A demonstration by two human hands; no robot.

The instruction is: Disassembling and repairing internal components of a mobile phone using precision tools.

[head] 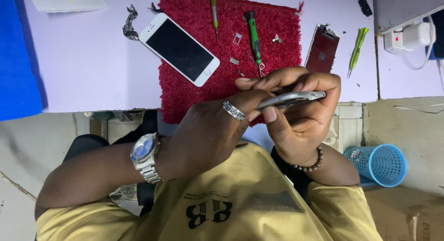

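At mid-frame, the right hand [300, 125] cradles a grey phone body [292, 99] edge-on while the left hand [208, 130] pinches its near end, steadying it above the red mat [194, 61] strewn with small parts.

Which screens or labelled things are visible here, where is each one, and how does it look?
White phone: lies tilted across the mat's left edge, dark screen up.
Detached display panel: right of the red mat, narrow, dark reddish.
Grey phone body: held edge-on between left hand and right hand.
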